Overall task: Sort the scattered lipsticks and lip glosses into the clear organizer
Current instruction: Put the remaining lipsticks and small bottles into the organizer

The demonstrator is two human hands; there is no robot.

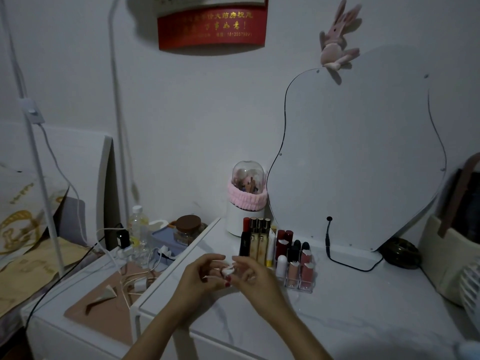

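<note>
The clear organizer (306, 288) stands on the white dresser top, in front of the mirror. Several lipsticks and glosses stand upright in it: tall gold tubes (257, 242) at the back, dark red ones (284, 241) in the middle, pink glosses (300, 271) at the front. Just left of the organizer, my left hand (201, 275) and my right hand (253, 275) meet over the dresser top. Together they hold a small lip gloss (228, 272) with a white cap between the fingertips. Its body is mostly hidden by my fingers.
A wavy mirror (363, 157) leans on the wall behind the organizer, its black cable (345, 263) trailing on the top. A domed white container with a pink band (246, 201) stands at the back. Lower left table holds a bottle (139, 229), jar (188, 228), cables. A bag (452, 255) sits right.
</note>
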